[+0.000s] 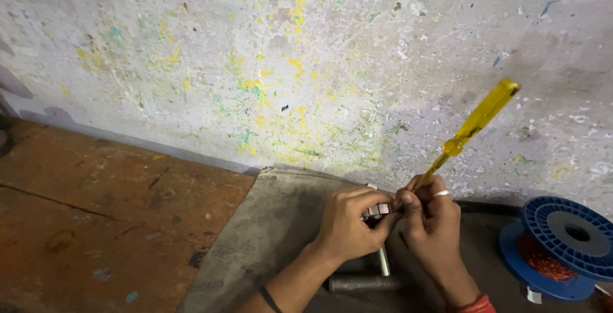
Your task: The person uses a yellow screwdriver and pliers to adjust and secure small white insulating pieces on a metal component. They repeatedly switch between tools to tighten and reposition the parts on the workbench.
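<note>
Sitting at the far right, a blue plastic spool lies on its side with reddish-copper wire wound between its two flanges; the hub hole in the upper flange shows dark.

At the centre, both hands meet over a grey mat spread on the worn wooden floor, close to a paint-flecked wall. The left hand is curled tight, its fingers and thumb pinching a small metallic part that sits right between the two hands. The right hand, with a pale ring on one finger, is clenched around the shaft of a screwdriver. Its translucent yellow handle slants up and to the right above the knuckles. The tip is hidden where the hands touch, so whether it meets the part cannot be told.

Below the hands a thin light rod stands roughly upright, and a dull grey metal cylinder lies across the mat just beneath the left wrist.
</note>
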